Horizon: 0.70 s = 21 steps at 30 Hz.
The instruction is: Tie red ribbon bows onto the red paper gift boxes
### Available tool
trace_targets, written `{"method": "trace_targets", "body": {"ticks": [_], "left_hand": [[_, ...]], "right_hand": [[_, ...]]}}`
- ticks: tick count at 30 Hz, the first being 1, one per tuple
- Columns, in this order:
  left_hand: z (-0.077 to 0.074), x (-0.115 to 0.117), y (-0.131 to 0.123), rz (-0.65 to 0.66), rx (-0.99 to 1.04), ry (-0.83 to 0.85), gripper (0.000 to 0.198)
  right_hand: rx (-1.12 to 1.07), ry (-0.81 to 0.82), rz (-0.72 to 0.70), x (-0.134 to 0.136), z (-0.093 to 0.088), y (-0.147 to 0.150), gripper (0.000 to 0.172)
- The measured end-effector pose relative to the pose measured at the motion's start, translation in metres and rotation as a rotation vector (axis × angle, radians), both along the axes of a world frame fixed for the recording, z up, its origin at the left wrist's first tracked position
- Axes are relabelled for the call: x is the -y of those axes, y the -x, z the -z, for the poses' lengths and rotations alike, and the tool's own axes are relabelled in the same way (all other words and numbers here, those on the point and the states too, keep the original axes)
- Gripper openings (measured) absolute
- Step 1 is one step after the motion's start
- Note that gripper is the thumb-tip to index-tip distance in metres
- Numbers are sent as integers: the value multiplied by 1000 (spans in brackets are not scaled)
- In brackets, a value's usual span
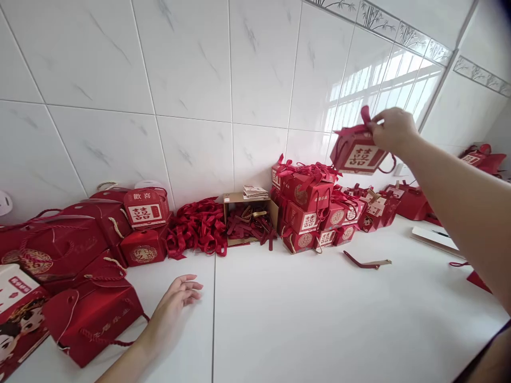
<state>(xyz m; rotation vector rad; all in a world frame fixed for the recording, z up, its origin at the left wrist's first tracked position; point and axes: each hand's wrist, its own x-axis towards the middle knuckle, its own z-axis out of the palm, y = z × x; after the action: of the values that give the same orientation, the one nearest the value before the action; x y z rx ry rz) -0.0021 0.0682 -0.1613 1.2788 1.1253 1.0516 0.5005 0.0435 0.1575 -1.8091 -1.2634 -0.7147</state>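
Observed in right hand (393, 130), pinched by thumb and fingers at the soft ribbon (365, 115) on top: small red box (359, 158), flat-faced card with cream label and twisted cord at side. Held slightly tilted in air, above and right of stacked small boxes (305, 199) topped with loose, crumpled ribbon loops. Noted left hand (173, 308) as empty, fingers parted and lightly curled, low over smooth white surface (319, 324); could not tell whether touching. Recorded near back wall, beside stack: brown cardboard carton (235, 198) full of dark red flat strips (249, 226), with thin folded cards (255, 192) at upper edge. Seen left of carton: tangled heap of slightly shiny ribbons (202, 226). Found farther left: larger red boxes (98, 314), smooth-sided, with rope-like handles.
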Motion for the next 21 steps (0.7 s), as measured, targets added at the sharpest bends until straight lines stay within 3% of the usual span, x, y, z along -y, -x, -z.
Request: {"method": "trace_targets", "body": {"ticks": [4,9,17,21], "left_hand": [[-1,1,1,22,-67,-16,35],[0,1,1,48,-74,-18,40],[8,-5,4,58,-120,-38,42],[6,-4,3,63,-121,-45,42]], "right_hand": [[-18,52,-46,-8,42,-23,22],[-11,-4,-157,-25,71,-50,25],[-387,42,-163,-56,132,-41,28],[-470,-30,-203,-64,145,-40,27]]}}
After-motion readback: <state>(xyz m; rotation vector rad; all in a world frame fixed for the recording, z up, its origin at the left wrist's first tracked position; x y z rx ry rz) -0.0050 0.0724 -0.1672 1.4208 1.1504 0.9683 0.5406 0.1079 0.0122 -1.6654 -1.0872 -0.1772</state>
